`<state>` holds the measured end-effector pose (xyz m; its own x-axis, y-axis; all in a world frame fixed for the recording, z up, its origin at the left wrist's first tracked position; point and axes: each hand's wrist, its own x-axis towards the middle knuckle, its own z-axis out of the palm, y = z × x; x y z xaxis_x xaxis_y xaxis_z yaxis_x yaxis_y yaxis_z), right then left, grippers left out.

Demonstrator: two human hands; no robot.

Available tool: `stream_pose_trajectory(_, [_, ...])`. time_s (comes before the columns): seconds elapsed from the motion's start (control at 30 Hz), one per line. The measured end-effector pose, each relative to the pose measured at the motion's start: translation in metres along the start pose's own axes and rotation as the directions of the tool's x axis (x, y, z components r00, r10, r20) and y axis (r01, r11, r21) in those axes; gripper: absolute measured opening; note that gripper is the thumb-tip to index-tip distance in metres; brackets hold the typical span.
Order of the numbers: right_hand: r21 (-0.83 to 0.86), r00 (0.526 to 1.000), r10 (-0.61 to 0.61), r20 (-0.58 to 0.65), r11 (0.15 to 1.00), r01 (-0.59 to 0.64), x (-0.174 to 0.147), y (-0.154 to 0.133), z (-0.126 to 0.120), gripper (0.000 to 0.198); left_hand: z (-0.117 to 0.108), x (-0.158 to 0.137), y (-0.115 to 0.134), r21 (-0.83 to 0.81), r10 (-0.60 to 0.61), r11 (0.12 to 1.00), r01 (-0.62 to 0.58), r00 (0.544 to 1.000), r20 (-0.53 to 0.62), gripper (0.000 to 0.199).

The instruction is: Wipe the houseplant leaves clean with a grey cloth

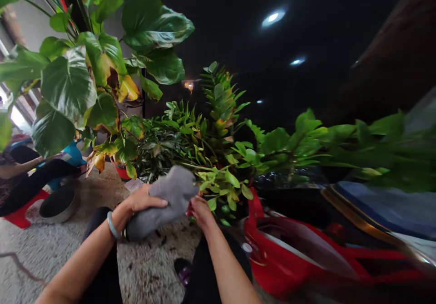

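Furthest left of the grip, another person's arm (20, 168) and dark-clad legs stretch low across the floor (41, 249), with a round dark bowl (58, 204) just beside them and a blue container (73, 154) behind. Above those hangs a big-leaved plant (78, 77), several leaves yellowed and browned at the edges, rooted in a red pot (121, 172) up and left of the grip. The left hand (143, 199), a pale bangle (112, 224) on its wrist, is clenched over the lower part of a grey cloth (170, 195), thumb lying across the top. The cloth is bunched between the two hands, held in the air above the person's knees and in front of the foliage. It looks soft, light and limp, likely to fold or slip out of shape unless gathered in a full fist; the thick bunched middle seems the surest place to hold. The right hand (200, 211) closes on the cloth's right edge, fingertips partly hidden among small green leaves (221, 186) of a bushy plant just right of the grip. Those thin stems crowd the cloth and could snag. Behind stands a taller feathery plant (221, 100). Well to the right lies a red, blurred vehicle body (306, 258), with more blurred greenery above it.
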<state>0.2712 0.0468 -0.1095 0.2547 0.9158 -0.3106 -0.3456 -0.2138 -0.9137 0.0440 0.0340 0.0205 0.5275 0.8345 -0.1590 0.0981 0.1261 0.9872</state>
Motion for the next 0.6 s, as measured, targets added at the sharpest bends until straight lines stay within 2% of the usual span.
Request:
stream_pose_trajectory(0.07, [-0.001, 0.999, 0.041, -0.007, 0.999, -0.041, -0.002, -0.002, 0.003, 0.013, -0.002, 0.017, 0.034, -0.085, 0.13, 0.986, -0.142, 0.983, -0.133, 0.045])
stream_pose_trajectory(0.13, [0.0, 0.998, 0.064, -0.004, 0.998, -0.064, -0.004, -0.005, 0.007, 0.012, -0.001, 0.038, 0.057, -0.149, 0.205, 0.957, -0.249, 0.943, -0.262, 0.051])
stream_pose_trajectory(0.17, [0.004, 0.998, 0.068, 0.001, 0.998, -0.068, -0.004, -0.005, 0.008, 0.012, 0.0, 0.046, 0.06, -0.165, 0.206, 0.949, -0.267, 0.927, -0.312, 0.053])
stream_pose_trajectory(0.23, [0.014, 0.997, 0.071, 0.008, 0.997, -0.071, -0.005, -0.005, 0.008, 0.013, 0.004, 0.053, 0.047, -0.155, 0.158, 0.961, -0.229, 0.915, -0.371, 0.052])
stream_pose_trajectory(0.3, [0.017, 0.997, 0.074, 0.0, 0.997, -0.074, -0.004, -0.003, 0.006, 0.014, 0.007, 0.043, 0.014, -0.107, 0.085, 0.986, -0.131, 0.932, -0.352, 0.047])
stream_pose_trajectory(0.33, [0.016, 0.997, 0.073, -0.01, 0.997, -0.073, -0.003, -0.002, 0.005, 0.014, 0.008, 0.032, -0.004, -0.074, 0.043, 0.995, -0.069, 0.951, -0.305, 0.044])
stream_pose_trajectory(0.4, [0.013, 0.997, 0.067, -0.036, 0.998, -0.066, -0.001, 0.0, 0.001, 0.014, 0.008, 0.006, -0.035, -0.056, -0.05, 0.998, 0.043, 0.991, -0.128, 0.042])
stream_pose_trajectory(0.43, [0.013, 0.997, 0.063, -0.044, 0.998, -0.062, -0.001, 0.0, -0.001, 0.015, 0.006, -0.007, -0.043, -0.022, -0.091, 0.996, 0.09, 0.995, -0.037, 0.04])
stream_pose_trajectory(0.5, [0.02, 0.998, 0.052, -0.042, 0.999, -0.051, 0.0, 0.0, -0.002, 0.014, 0.0, -0.025, -0.04, 0.03, -0.114, 0.993, 0.112, 0.991, 0.07, 0.037])
stream_pose_trajectory(0.53, [0.023, 0.998, 0.048, -0.035, 0.999, -0.047, -0.001, -0.001, -0.001, 0.014, -0.004, -0.029, -0.029, 0.032, -0.091, 0.995, 0.089, 0.993, 0.069, 0.037])
stream_pose_trajectory(0.6, [0.026, 0.999, 0.042, -0.014, 0.999, -0.042, -0.004, -0.003, 0.003, 0.014, -0.014, -0.024, 0.001, -0.036, 0.012, 0.999, -0.014, 0.999, -0.052, 0.042])
